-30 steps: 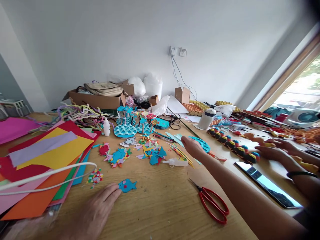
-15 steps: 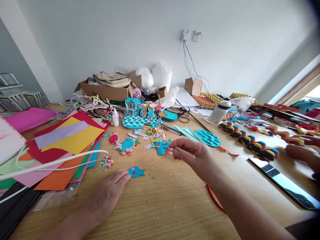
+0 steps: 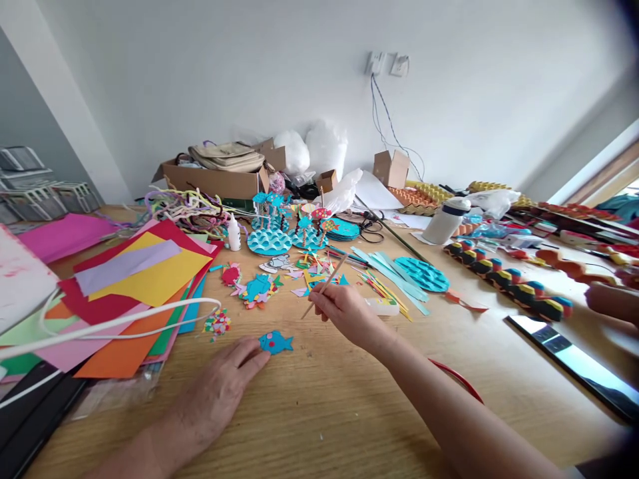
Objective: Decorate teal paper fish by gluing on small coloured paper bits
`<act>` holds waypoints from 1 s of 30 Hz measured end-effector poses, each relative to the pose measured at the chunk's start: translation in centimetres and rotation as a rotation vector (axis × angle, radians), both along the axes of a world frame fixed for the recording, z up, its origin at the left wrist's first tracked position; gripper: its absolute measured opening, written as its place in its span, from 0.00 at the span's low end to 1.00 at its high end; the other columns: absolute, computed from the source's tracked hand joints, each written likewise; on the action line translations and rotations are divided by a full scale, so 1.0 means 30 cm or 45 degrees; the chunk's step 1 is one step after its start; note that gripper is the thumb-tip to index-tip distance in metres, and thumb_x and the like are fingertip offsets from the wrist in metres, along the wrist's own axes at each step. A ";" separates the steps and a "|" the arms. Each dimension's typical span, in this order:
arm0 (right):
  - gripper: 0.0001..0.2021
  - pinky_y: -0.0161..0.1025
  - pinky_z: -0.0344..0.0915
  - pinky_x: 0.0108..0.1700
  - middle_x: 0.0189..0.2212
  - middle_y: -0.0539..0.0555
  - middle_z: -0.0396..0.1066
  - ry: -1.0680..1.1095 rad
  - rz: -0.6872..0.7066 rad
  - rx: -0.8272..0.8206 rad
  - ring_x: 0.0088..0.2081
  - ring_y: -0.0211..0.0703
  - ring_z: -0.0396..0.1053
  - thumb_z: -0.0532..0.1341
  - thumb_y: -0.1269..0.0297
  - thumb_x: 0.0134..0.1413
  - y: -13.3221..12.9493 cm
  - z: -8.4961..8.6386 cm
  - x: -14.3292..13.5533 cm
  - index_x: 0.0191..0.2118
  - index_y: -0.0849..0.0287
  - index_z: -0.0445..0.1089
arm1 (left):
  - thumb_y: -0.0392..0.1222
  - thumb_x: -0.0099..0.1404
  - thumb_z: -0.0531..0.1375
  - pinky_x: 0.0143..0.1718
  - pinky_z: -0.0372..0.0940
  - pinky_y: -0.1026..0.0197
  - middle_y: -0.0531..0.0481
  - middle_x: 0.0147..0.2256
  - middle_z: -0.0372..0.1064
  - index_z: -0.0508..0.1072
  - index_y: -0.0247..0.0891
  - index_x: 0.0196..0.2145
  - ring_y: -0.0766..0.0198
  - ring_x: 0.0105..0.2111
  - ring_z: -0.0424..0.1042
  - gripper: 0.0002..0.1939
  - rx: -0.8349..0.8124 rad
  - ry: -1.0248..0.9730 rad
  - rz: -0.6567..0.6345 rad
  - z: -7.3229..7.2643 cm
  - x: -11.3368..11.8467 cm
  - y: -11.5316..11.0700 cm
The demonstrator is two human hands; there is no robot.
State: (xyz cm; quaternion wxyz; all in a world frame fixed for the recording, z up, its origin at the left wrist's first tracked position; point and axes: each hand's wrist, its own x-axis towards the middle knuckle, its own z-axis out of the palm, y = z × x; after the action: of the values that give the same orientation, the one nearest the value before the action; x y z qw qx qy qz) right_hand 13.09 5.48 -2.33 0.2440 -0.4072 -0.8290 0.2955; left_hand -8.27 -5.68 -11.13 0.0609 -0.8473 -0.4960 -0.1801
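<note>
A blue paper fish (image 3: 277, 342) with a pink-red cheek spot lies flat on the wooden table. My left hand (image 3: 224, 376) rests palm down beside it, fingers stretched out, its fingertips touching the fish's head end. To the upper right, my right hand (image 3: 344, 309) pinches a thin wooden stick (image 3: 330, 279), which slants with its lower tip towards the fish. Behind the fish are a small heap of coloured paper dots (image 3: 217, 322) and a blue fish decorated with coloured scraps (image 3: 257, 287). A white glue bottle (image 3: 384, 306) lies partly behind my right wrist.
Stacked coloured paper (image 3: 124, 342) and a white cable (image 3: 150, 313) lie at left. Blue wavy bases (image 3: 269, 241), an upright white bottle (image 3: 233, 234) and pale blue strips (image 3: 394, 273) stand or lie further back. At right are a phone (image 3: 564, 366) and another person's hand (image 3: 612, 303).
My right hand has drawn back from the paper scraps and now shows the wooden stick in its pinch. The left hand stays by the fish. The view has shifted slightly.
</note>
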 end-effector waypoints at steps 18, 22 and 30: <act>0.08 0.29 0.56 0.27 0.22 0.49 0.65 0.101 0.248 0.172 0.24 0.33 0.62 0.48 0.67 0.58 -0.091 -0.083 -0.103 0.30 0.59 0.60 | 0.34 0.62 0.52 0.43 0.65 0.55 0.49 0.43 0.65 0.63 0.45 0.48 0.58 0.43 0.65 0.17 -0.085 -0.003 0.060 0.027 0.035 -0.008; 0.08 0.29 0.56 0.27 0.22 0.49 0.64 0.064 0.262 0.199 0.24 0.34 0.62 0.48 0.67 0.58 -0.092 -0.084 -0.105 0.29 0.59 0.60 | 0.33 0.61 0.52 0.43 0.65 0.55 0.49 0.43 0.65 0.63 0.46 0.49 0.59 0.43 0.65 0.19 -0.111 -0.012 0.060 0.030 0.036 -0.009; 0.09 0.29 0.56 0.27 0.21 0.49 0.64 0.050 0.261 0.219 0.24 0.34 0.61 0.48 0.66 0.58 -0.092 -0.092 -0.113 0.29 0.59 0.61 | 0.34 0.62 0.51 0.43 0.65 0.55 0.49 0.42 0.66 0.64 0.45 0.48 0.59 0.43 0.66 0.16 -0.058 -0.035 0.043 0.024 0.035 -0.008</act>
State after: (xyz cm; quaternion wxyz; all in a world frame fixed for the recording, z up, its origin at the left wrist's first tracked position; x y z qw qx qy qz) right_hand 9.69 2.71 -5.09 0.2629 -0.2921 -0.8836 0.2547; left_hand -7.21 -5.92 -10.41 0.0377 -0.8373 -0.5151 -0.1794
